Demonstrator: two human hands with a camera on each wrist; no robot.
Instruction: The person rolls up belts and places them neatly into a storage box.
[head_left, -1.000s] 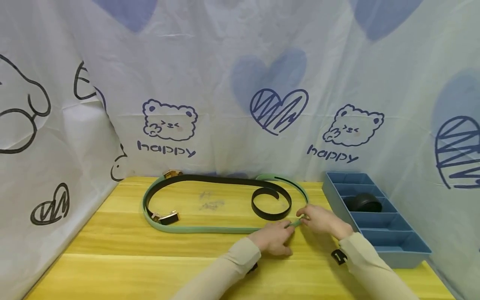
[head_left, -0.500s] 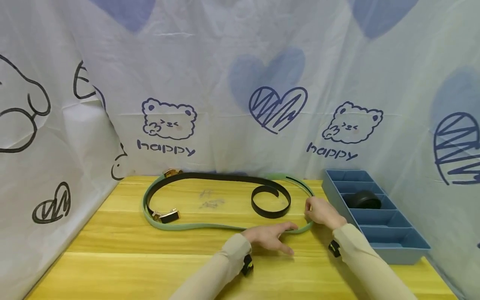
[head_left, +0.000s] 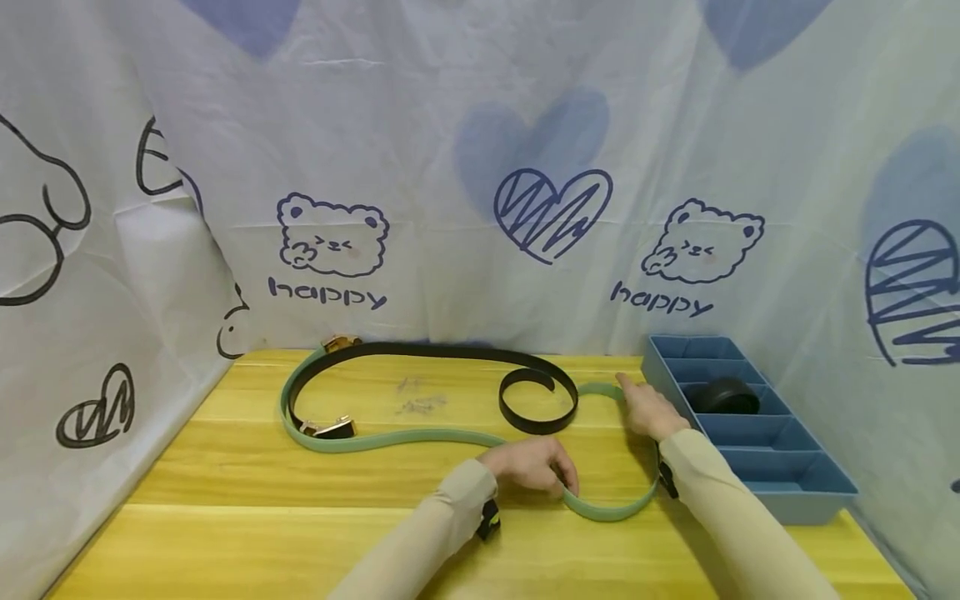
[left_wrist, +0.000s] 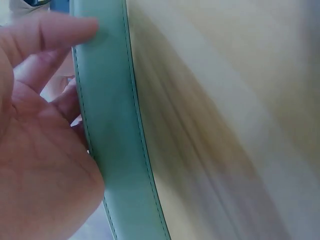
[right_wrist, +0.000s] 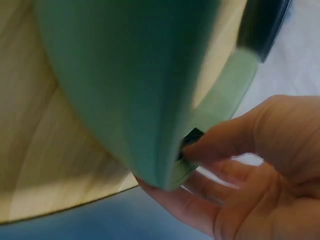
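Note:
A green belt (head_left: 420, 437) stands on edge in a long curve on the table, and its right part bows toward the front between my hands. My left hand (head_left: 528, 465) holds the strap, with a finger across its face and others behind it in the left wrist view. My right hand (head_left: 651, 408) pinches the strap farther along, thumb on one side and fingers on the other in the right wrist view. A black belt (head_left: 442, 352) runs inside the green one and ends in a coil. Its buckle (head_left: 330, 427) lies at the left; a gold buckle (head_left: 341, 342) sits at the back.
To the right stands a blue divided box (head_left: 780, 506) with a rolled black belt (head_left: 723, 396) in one compartment. A white printed cloth (head_left: 450, 275) hangs behind the wooden table (head_left: 300, 533).
My right hand has slid back along the green belt. My left hand has curled its fingers on the strap, which now bows nearer the front; its far part has pulled in.

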